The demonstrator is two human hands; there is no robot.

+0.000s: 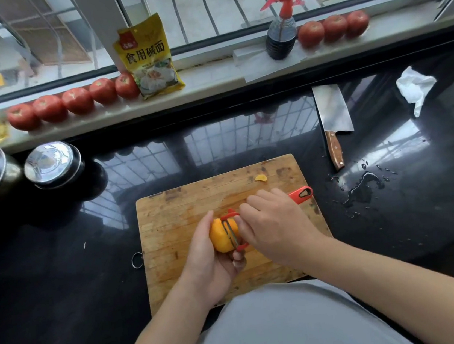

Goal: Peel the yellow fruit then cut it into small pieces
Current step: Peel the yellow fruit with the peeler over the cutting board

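Note:
Over the wooden cutting board my left hand grips the yellow fruit, thumb on its far side and fingers curled beneath. My right hand holds a red Y-shaped peeler; the blade lies across the fruit's right face and the red handle end sticks out past my knuckles. A small yellow scrap of peel lies near the board's far edge. A cleaver with a wooden handle rests on the black counter to the right of the board.
Two metal lids stand at the left. Tomatoes, a yellow packet and a red-topped spray bottle line the window sill. A crumpled tissue and a water puddle are on the counter at right.

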